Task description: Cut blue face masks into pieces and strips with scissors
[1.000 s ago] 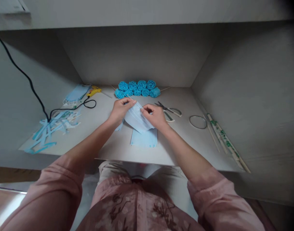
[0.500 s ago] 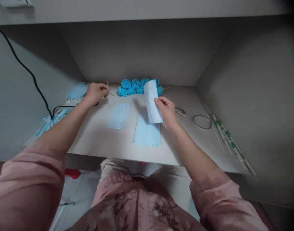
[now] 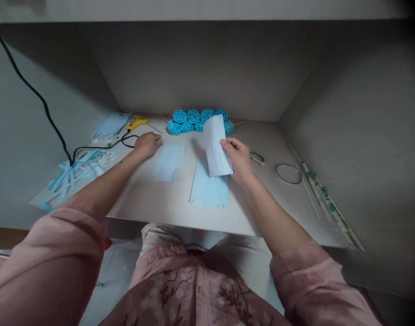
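My right hand pinches a pale blue face-mask sheet by its right edge and holds it raised, pleats showing. Below it, a second blue mask sheet lies flat, partly covered by the raised one. My left hand rests low on the table, its fingertips at the upper left corner of a third mask sheet; nothing shows in it. Behind that hand lies a yellow glue gun with a thin pale glue stick at its back end.
Blue rosettes on thin sticks line the back wall. Folded masks and cut blue strips lie at left, by a black cord. At right are a metal ring, a curved piece and green-patterned sticks.
My left hand has come down and right from the glue gun's area to the mask sheet's corner, uncovering the gun. The upright thin stick at its fingers no longer shows. My right hand keeps its sheet.
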Tool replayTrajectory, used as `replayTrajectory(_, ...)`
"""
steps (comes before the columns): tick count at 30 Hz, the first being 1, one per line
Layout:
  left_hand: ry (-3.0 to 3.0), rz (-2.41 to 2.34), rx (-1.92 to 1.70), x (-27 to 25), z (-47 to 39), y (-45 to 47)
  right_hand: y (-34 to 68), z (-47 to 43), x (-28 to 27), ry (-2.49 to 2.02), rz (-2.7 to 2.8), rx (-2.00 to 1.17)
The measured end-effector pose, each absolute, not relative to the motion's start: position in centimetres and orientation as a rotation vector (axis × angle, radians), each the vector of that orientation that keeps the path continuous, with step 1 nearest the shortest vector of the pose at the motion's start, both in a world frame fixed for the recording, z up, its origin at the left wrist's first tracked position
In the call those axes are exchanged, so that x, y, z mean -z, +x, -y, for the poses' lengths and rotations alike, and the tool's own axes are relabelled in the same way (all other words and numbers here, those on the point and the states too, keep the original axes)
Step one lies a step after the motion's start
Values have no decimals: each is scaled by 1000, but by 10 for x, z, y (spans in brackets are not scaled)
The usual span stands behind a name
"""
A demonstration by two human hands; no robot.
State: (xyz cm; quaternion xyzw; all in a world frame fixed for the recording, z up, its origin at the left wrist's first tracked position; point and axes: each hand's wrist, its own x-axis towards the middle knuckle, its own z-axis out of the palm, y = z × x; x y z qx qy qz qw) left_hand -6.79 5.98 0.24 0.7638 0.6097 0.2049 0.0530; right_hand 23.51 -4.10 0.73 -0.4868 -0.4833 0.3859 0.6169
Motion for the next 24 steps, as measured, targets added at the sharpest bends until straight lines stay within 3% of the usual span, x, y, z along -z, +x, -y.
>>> replayTrajectory(2, 2270, -1827, -829, -9, -46, -55, 233, 45, -11, -1111, 1123, -922)
replayTrajectory(5, 1936, -1384, -1072, -18, -13, -25, 229, 54, -20, -1070, 1152, -999)
replayTrajectory(11, 1409, -653, -816, -31, 41, 25, 223, 59, -36, -990, 1182, -1054)
replayTrajectory(18, 1355, -914, -868, -24, 43, 36, 241, 80, -26, -1254, 1376, -993)
replayTrajectory(24, 1586, -1010, -690, -4, 55, 44, 263, 104, 4, -1637, 1762, -667)
